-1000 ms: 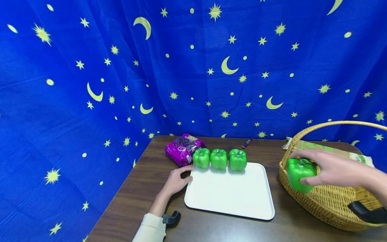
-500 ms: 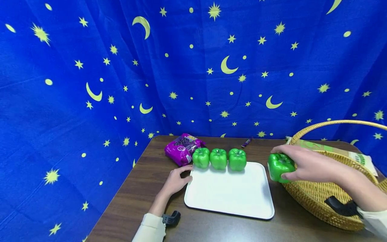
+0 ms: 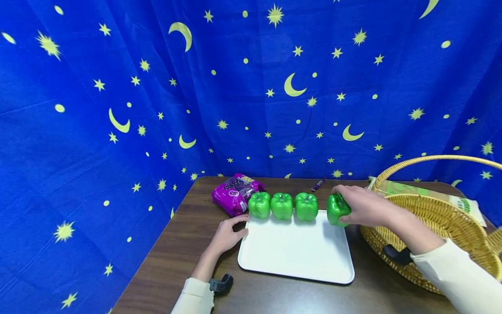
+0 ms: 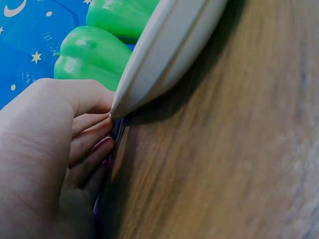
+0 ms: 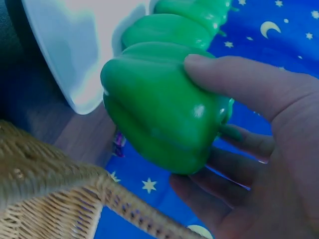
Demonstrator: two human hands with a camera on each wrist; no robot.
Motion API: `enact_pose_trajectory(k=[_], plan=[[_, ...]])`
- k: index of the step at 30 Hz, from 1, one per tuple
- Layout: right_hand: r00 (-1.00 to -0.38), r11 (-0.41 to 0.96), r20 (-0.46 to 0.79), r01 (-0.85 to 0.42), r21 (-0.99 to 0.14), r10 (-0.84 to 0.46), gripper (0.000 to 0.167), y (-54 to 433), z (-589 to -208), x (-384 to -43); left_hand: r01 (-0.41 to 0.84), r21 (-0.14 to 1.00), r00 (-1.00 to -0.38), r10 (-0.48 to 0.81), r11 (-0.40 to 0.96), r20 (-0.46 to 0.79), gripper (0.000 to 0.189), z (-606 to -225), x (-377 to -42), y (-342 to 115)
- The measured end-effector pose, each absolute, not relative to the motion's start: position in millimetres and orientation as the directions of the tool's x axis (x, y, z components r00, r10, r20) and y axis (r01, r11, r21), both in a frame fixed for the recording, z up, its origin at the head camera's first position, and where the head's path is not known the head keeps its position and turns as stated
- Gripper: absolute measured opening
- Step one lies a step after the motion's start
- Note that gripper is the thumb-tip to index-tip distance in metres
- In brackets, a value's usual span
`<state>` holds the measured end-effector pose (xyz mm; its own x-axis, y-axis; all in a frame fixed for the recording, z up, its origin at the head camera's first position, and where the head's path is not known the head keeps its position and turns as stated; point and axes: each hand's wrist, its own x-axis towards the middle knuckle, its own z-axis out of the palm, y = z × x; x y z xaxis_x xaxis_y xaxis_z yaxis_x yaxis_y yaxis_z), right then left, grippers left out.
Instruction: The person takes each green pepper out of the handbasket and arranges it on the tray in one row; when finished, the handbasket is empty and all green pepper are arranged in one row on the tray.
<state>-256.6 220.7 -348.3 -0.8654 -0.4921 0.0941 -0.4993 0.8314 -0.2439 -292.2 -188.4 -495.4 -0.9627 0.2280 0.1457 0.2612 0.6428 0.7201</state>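
My right hand (image 3: 364, 206) grips a green bell pepper (image 5: 154, 107), thumb on one side and fingers on the other. In the head view this pepper (image 3: 336, 210) overlaps the far right corner of the white tray (image 3: 294, 253). Along the tray's far edge, three more green bell peppers stand in a row: a left one (image 3: 259, 205), a middle one (image 3: 282, 206) and a right one (image 3: 306, 206). My left hand (image 3: 226, 235) rests at the tray's left edge, its thumb and index fingertips touching the rim, as the left wrist view shows of the tray rim (image 4: 164, 50).
A wicker basket (image 3: 423, 213) with a tall handle stands right of the tray, under my right forearm. Behind the peppers lie a purple bag (image 3: 237, 194) and a small purple wrapper (image 3: 318, 185). A green and brown packet (image 3: 415, 190) lies behind the basket on the wooden table (image 3: 172, 253).
My right hand has carried the bell pepper left, from over the basket to the tray's far right corner. The left hand and the three peppers in the row have stayed put.
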Motion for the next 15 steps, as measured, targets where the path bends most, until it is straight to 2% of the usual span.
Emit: enact_pose_trajectory(k=[15], plan=[[-0.875,0.862,0.11,-0.484,-0.152,-0.472,0.071,206,-388,-280,0.267,0.719,-0.961,0.226,0.641,0.156,0.035,-496,-292,-189]])
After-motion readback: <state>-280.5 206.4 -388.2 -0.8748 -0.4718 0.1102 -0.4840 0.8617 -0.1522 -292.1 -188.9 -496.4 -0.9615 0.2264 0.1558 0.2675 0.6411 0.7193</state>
